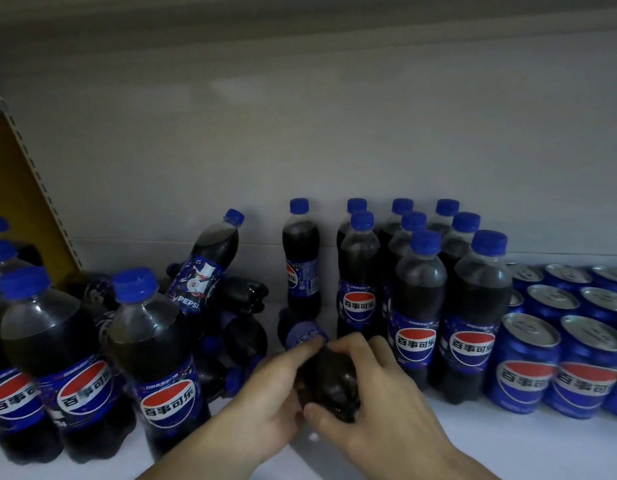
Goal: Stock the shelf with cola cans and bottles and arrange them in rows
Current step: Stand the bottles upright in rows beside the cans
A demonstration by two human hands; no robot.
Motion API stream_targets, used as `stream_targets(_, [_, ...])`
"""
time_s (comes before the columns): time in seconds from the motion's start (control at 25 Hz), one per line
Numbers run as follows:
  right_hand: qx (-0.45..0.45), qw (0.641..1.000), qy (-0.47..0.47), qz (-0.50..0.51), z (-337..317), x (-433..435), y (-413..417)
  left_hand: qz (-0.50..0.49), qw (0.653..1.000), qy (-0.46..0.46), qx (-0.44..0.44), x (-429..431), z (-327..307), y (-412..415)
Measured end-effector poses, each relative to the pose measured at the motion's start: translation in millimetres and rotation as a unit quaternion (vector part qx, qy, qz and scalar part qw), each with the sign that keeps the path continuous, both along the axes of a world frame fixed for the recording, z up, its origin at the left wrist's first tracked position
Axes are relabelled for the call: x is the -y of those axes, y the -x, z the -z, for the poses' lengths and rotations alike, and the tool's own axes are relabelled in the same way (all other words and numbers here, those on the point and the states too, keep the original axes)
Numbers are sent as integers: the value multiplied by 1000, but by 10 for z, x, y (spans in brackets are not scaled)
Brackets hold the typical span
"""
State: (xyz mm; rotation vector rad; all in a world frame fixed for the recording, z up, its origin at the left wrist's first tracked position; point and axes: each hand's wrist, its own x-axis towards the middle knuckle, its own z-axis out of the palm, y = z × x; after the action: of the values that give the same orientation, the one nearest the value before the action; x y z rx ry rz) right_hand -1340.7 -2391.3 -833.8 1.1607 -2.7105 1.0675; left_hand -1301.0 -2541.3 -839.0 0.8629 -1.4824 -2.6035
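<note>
We are on the righting step: our left hand and right hand both grip a dark plastic cola bottle with a blue label, lying on the white shelf between the toppled bottle heap and the upright blue-capped rows. Next, we judge, it must be stood upright in front of the lone back bottle
</note>
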Motion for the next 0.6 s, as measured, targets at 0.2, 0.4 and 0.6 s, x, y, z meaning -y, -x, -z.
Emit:
stream_targets(0.2, [-59,994,-31,-87,93,-74,-29,-50,985,64,-151,117,-1,-27])
stream_targets(0.4, [-98,991,0,-94,162,-35,-27,-25,929,286,-232,133,22,30])
stream_targets(0.6, [-74,993,65,-64,30,-48,55,55,908,306,-280,277,121,117])
